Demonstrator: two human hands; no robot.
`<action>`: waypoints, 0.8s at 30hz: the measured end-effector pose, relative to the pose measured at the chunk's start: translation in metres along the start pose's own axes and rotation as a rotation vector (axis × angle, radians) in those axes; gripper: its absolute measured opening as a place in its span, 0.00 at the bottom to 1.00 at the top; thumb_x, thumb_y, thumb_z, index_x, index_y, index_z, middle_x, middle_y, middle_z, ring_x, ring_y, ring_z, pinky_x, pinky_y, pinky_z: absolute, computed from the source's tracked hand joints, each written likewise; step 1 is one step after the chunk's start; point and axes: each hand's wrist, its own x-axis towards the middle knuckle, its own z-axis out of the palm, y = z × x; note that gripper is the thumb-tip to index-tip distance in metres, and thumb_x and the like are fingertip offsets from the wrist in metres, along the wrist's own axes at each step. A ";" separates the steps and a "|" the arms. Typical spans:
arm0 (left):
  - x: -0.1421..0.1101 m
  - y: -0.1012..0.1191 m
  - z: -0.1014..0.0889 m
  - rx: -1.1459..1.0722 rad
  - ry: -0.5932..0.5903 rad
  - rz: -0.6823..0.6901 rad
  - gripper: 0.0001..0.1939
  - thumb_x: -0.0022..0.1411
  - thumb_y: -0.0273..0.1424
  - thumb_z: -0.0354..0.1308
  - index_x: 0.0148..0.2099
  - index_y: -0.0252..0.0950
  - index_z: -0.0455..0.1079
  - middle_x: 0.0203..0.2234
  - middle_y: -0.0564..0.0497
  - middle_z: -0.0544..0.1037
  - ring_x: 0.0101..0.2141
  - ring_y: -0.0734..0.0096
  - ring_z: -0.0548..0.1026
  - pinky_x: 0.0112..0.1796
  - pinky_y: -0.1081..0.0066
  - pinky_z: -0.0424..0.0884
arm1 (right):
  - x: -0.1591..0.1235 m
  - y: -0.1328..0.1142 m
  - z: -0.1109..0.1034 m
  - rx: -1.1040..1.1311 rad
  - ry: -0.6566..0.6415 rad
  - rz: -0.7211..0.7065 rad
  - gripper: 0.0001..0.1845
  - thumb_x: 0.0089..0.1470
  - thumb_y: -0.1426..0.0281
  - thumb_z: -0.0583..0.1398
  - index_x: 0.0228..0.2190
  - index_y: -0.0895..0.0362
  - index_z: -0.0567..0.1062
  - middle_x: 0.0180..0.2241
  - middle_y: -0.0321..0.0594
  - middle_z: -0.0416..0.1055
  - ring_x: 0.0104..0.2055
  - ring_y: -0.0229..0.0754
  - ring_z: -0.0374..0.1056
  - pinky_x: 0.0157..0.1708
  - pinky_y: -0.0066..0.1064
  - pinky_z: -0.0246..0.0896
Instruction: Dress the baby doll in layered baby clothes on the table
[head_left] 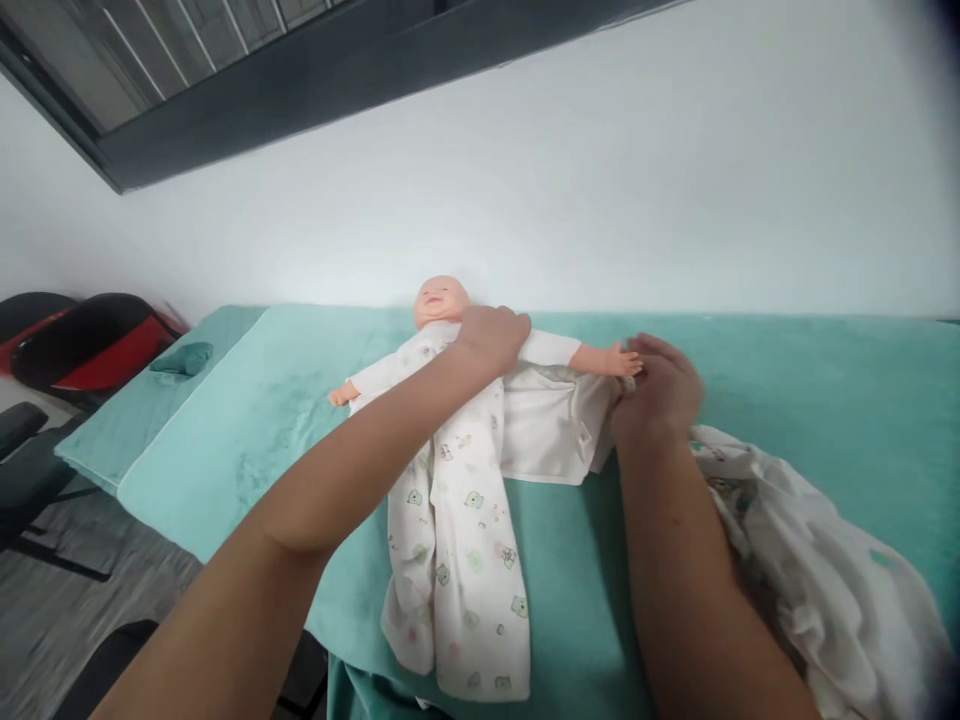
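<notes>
A baby doll [441,298] lies on its back, dressed in a white long-sleeved top and white trousers [474,520] printed with small bears. My left hand [495,338] is closed at the doll's shoulder, its fingertips partly hidden. Below the doll's outstretched arm [596,360] spreads a plain white garment [544,425]. My right hand [660,390] is beside the doll's open hand, with its fingers closed around the edge of that white garment. My own hand hides part of this grip.
The doll lies on a green padded table [300,400] against a white wall. A crumpled white printed cloth [825,560] lies beside my right forearm. Black and red chairs [105,345] stand at the left. A dark window frame [300,105] is above.
</notes>
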 end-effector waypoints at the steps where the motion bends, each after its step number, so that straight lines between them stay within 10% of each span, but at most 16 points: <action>1: 0.001 0.008 0.005 -0.025 -0.015 0.003 0.21 0.63 0.24 0.55 0.58 0.34 0.68 0.48 0.37 0.76 0.48 0.52 0.76 0.43 0.59 0.69 | 0.000 -0.004 -0.002 0.049 0.061 0.056 0.27 0.50 0.71 0.49 0.50 0.61 0.72 0.50 0.60 0.73 0.47 0.53 0.74 0.40 0.45 0.70; 6: -0.006 0.029 0.025 -0.123 -0.023 0.032 0.18 0.64 0.26 0.53 0.56 0.34 0.70 0.53 0.37 0.74 0.54 0.50 0.72 0.51 0.53 0.66 | -0.024 -0.037 0.005 -0.144 0.141 -0.262 0.15 0.56 0.69 0.53 0.43 0.55 0.75 0.49 0.51 0.74 0.54 0.51 0.69 0.56 0.46 0.62; 14: -0.086 -0.028 0.053 -0.574 0.423 -0.167 0.16 0.70 0.38 0.49 0.56 0.39 0.68 0.58 0.43 0.71 0.60 0.57 0.67 0.60 0.59 0.64 | -0.081 -0.056 0.051 -0.213 -0.727 -0.469 0.23 0.64 0.55 0.53 0.54 0.52 0.70 0.60 0.47 0.66 0.64 0.50 0.58 0.65 0.49 0.48; 19: -0.102 -0.040 0.085 -0.765 0.431 -0.298 0.28 0.67 0.45 0.56 0.61 0.35 0.60 0.67 0.36 0.59 0.68 0.53 0.56 0.64 0.55 0.58 | -0.088 -0.057 0.054 -0.270 -0.763 -0.379 0.27 0.59 0.52 0.59 0.55 0.52 0.68 0.65 0.47 0.58 0.68 0.52 0.50 0.67 0.49 0.41; 24: -0.101 -0.029 0.091 -0.705 0.600 -0.241 0.18 0.67 0.44 0.57 0.51 0.37 0.65 0.63 0.38 0.63 0.64 0.55 0.61 0.62 0.55 0.61 | -0.088 -0.061 0.050 -0.227 -0.759 -0.365 0.21 0.55 0.51 0.62 0.44 0.51 0.70 0.60 0.46 0.61 0.64 0.52 0.55 0.64 0.48 0.45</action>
